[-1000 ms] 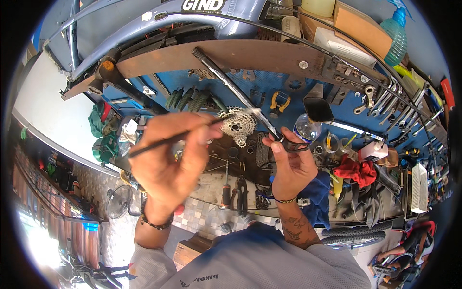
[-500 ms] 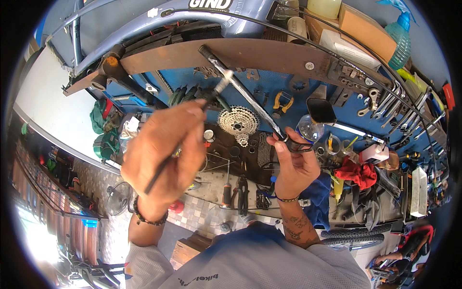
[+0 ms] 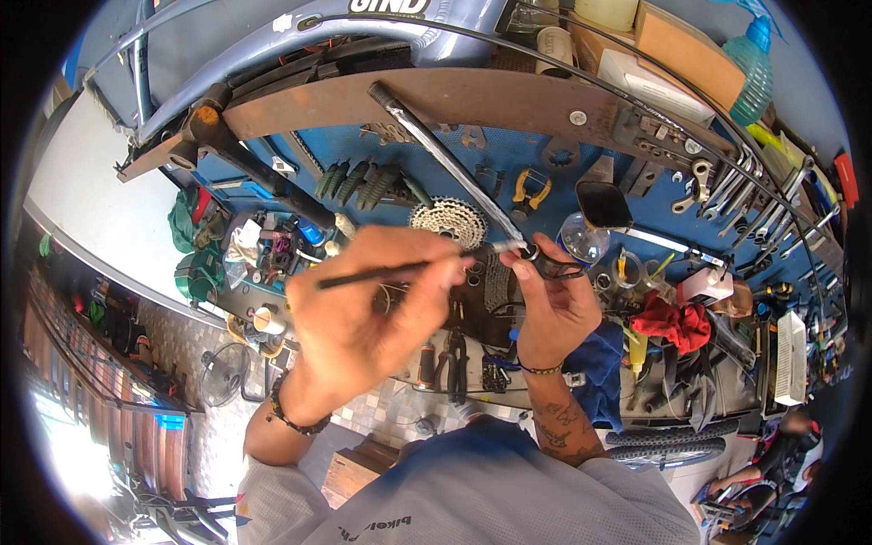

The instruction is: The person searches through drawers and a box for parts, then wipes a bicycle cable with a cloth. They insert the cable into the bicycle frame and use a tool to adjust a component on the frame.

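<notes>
My left hand (image 3: 368,318) is closed around a slim dark brush (image 3: 381,274), whose pale tip rests at or beside the lower part of a long metal shaft (image 3: 440,150), streaked with white paste. My right hand (image 3: 554,313) grips this shaft by its black lower end with a loop (image 3: 549,267), holding it slanted up to the left. Behind my left hand sits a silver cassette (image 3: 445,218). A clear plastic bottle (image 3: 586,243) stands right of the shaft.
A blue tool board (image 3: 618,186) carries wrenches and pliers (image 3: 531,193) under a rusty beam (image 3: 454,98) and bike frame. The cluttered bench holds a red cloth (image 3: 672,322), blue cloth (image 3: 595,372) and tools. A co-worker (image 3: 772,472) is at the lower right.
My left hand has moved rightward, and the brush tip has gone down the shaft from near its upper part to just by my right hand, which still holds it.
</notes>
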`<action>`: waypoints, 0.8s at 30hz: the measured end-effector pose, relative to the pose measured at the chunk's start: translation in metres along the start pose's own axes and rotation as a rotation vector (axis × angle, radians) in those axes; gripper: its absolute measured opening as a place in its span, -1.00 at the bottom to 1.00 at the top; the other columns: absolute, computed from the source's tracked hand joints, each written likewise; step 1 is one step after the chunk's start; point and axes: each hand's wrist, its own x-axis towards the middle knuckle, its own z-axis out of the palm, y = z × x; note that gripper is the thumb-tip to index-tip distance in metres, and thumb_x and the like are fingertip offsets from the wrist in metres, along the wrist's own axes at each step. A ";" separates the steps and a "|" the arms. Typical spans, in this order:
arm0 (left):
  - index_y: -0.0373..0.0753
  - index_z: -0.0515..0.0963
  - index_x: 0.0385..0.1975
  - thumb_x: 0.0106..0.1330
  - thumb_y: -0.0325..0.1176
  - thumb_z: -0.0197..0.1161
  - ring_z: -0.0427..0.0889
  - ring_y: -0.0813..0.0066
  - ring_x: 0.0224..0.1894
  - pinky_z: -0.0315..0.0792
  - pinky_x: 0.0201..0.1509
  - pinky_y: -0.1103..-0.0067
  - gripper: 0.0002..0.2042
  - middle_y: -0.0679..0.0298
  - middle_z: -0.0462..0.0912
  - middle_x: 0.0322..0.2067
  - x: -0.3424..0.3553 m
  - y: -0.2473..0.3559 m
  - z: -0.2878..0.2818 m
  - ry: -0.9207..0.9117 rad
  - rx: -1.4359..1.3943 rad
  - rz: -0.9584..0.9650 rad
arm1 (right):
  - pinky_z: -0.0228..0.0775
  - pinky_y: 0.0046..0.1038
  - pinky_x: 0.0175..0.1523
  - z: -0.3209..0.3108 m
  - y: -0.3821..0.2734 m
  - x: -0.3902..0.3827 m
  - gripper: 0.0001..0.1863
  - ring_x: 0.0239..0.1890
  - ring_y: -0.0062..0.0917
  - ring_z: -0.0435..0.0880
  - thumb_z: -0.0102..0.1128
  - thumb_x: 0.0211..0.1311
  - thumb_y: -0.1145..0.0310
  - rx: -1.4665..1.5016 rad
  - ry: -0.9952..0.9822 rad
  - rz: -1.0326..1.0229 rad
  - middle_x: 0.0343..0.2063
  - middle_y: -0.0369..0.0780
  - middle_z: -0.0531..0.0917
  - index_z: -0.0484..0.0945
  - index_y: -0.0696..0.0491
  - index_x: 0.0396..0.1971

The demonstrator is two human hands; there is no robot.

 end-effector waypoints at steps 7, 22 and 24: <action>-0.51 0.56 -0.17 0.44 -0.60 0.27 0.81 0.38 -0.28 0.72 -0.23 0.58 -0.91 0.05 0.75 -0.25 0.028 -0.003 -0.010 0.257 0.004 -0.066 | 0.71 -0.33 0.06 -0.002 0.001 0.002 -0.68 -0.15 -0.31 0.80 0.26 0.29 0.74 -0.007 -0.027 -0.033 -0.18 0.04 0.76 0.56 0.41 0.04; -0.43 0.63 -0.13 0.33 -0.59 0.39 0.82 0.42 -0.27 0.67 -0.23 0.61 -0.83 0.08 0.77 -0.26 -0.008 0.009 -0.006 0.072 -0.033 -0.038 | 0.73 -0.33 -0.08 -0.003 -0.022 0.012 -0.74 -0.26 -0.28 0.83 0.21 0.47 0.44 0.325 -0.103 0.340 -0.28 0.02 0.77 0.46 0.25 0.02; -0.42 0.65 -0.15 0.30 -0.59 0.42 0.82 0.44 -0.26 0.67 -0.23 0.63 -0.83 0.11 0.78 -0.26 -0.008 0.011 -0.002 0.007 0.012 -0.073 | 0.73 -0.31 -0.09 -0.002 -0.023 0.013 -0.75 -0.26 -0.28 0.84 0.21 0.49 0.40 0.385 -0.104 0.397 -0.29 0.03 0.77 0.47 0.24 0.00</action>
